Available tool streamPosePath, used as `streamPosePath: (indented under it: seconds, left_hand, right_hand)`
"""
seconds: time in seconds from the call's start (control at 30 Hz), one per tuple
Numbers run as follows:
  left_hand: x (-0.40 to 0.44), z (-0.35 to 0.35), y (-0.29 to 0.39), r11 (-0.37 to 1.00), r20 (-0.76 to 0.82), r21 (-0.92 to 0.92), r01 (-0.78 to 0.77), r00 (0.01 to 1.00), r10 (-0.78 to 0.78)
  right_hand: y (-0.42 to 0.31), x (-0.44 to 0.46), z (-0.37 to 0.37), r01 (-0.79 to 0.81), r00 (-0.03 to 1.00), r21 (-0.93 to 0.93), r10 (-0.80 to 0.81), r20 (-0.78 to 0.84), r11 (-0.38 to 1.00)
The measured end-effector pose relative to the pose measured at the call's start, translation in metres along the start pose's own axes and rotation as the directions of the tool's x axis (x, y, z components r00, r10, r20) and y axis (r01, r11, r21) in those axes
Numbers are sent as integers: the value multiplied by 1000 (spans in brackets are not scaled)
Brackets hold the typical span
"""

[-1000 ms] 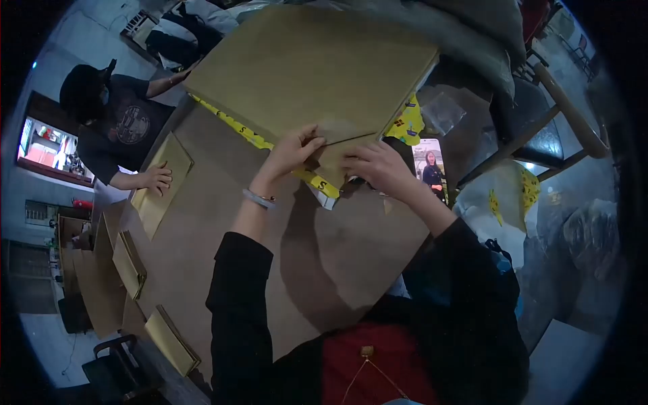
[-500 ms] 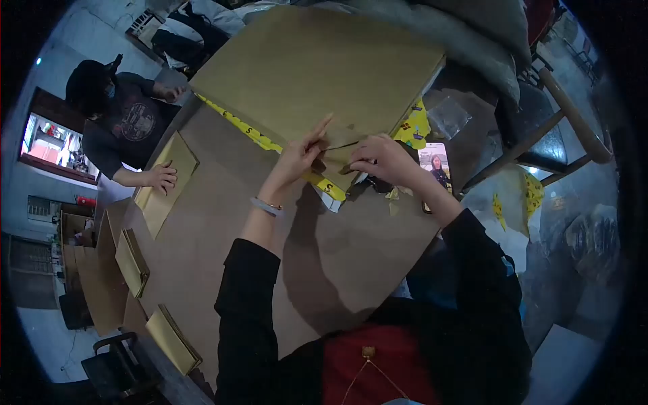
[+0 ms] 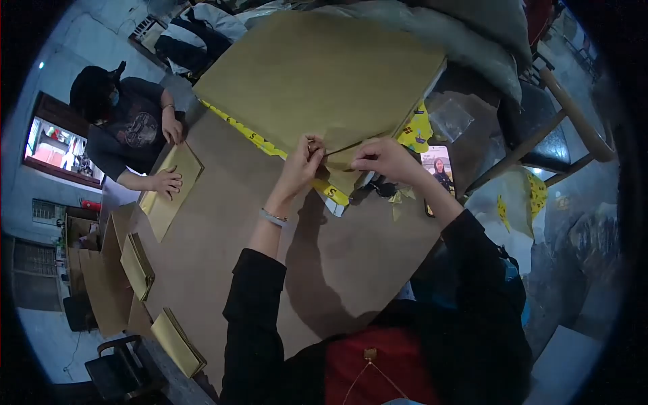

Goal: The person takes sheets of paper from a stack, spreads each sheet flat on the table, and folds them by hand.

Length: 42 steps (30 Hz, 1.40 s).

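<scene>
A large stack of brown paper sheets [image 3: 317, 67] lies in front of me, with yellow printed wrapping [image 3: 250, 132] along its near edge. My left hand [image 3: 302, 162] is closed at the near corner, its fingers curled on the edge of a brown sheet. Beside it, my right hand [image 3: 386, 160] pinches the same lifted paper near that corner. A narrow dark gap shows under the paper between both hands. Below the right hand are a small black object [image 3: 386, 189] and torn yellowish scraps [image 3: 398, 205].
A phone [image 3: 437, 172] lies right of my hand, near a clear plastic bag [image 3: 451, 121]. At the left, a co-worker [image 3: 135, 128] presses both hands on a folded brown sheet [image 3: 169, 202]. Folded brown bundles [image 3: 137, 266] line the table's [image 3: 223, 270] left edge. A wooden chair [image 3: 574, 115] stands right.
My left hand's raised finger has curled in at the paper edge. My right hand has shifted slightly. The co-worker's other hand has come down onto the folded sheet.
</scene>
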<state>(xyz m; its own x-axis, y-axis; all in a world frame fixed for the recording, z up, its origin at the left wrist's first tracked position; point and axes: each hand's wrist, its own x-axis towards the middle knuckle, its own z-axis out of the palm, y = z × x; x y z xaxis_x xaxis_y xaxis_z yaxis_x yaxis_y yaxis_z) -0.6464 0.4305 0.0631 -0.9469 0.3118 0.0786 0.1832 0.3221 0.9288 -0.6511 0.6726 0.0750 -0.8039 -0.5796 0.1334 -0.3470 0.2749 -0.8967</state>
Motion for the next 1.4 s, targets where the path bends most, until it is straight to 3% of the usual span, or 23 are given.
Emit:
streamPosePath:
  seconds: [0.03,0.1,0.13,0.17,0.2,0.23,0.37,0.43,0.53,0.6,0.63,0.67,0.73,0.77,0.8,0.87,0.9,1.0,1.03,1.27,1.33,1.4]
  left_hand:
    - [-3,4,4,999,-49,-23,-35,998,34]
    - [-4,9,11,996,-100,-44,-73,993,68]
    - [-4,10,14,997,-97,-49,-67,993,62]
    - [-5,10,18,997,-94,-54,-60,994,54]
    - [-5,11,21,981,-75,-172,84,992,-99]
    - [-5,12,23,982,-79,-170,84,992,-98]
    - [-2,12,25,981,-113,-164,104,986,-124]
    - [-2,10,21,981,-111,-167,103,986,-122]
    - [-3,9,19,985,-34,-144,98,994,-104]
    - [-8,12,27,936,-33,-331,118,990,-137]
    - [-11,11,35,1000,-55,-13,24,998,-25]
    - [-11,11,39,1000,-57,-12,26,998,-27]
    - [-8,13,44,946,-35,-182,268,960,-278]
    - [-3,14,30,996,-118,-19,87,989,-88]
    - [2,12,16,996,-119,-22,87,989,-89]
    - [4,13,28,957,-98,-194,215,967,-237]
    - [1,15,33,953,-125,-198,228,959,-255]
    - [5,11,29,920,-59,-269,284,949,-310]
    - [7,11,23,968,-100,-195,155,979,-177]
    - [7,11,20,951,-62,-272,148,983,-171]
    - [6,11,22,961,-51,-205,187,978,-201]
    - [5,10,21,962,-51,-203,180,980,-194]
  right_hand:
    - [-1,1,3,3,1000,0,-3,0,1000]
    - [-4,1,12,61,964,16,-55,-259,998]
    - [-8,3,13,26,945,-127,-66,-321,992]
    - [-9,4,15,30,945,-128,-70,-319,991]
    - [-11,4,18,91,900,-279,-199,-388,956]
    - [-12,5,20,133,838,-428,-332,-434,894]
    - [-9,10,24,133,802,-475,-376,-464,870]
    - [-9,11,24,176,722,-548,-486,-492,817]
    - [-6,12,25,168,723,-589,-505,-472,790]
    - [0,16,26,162,721,-594,-506,-475,788]
    - [-2,17,26,158,719,-599,-507,-475,785]
    - [-4,16,26,160,720,-597,-507,-475,786]
    - [-10,11,24,164,695,-585,-514,-503,794]
    - [-9,7,24,160,685,-590,-520,-511,791]
    - [-10,1,22,160,686,-591,-520,-509,790]
    - [-13,-14,13,326,766,-614,-582,-274,719]
    - [-5,-18,9,356,839,-587,-525,-141,727]
    - [2,-23,9,445,839,-597,-544,16,668]
    - [-1,-22,8,439,845,-628,-532,47,642]
    - [5,-17,8,414,872,-541,-490,3,732]
    - [3,-15,10,416,863,-521,-504,-32,745]
    - [0,-13,10,294,919,-488,-384,-92,822]
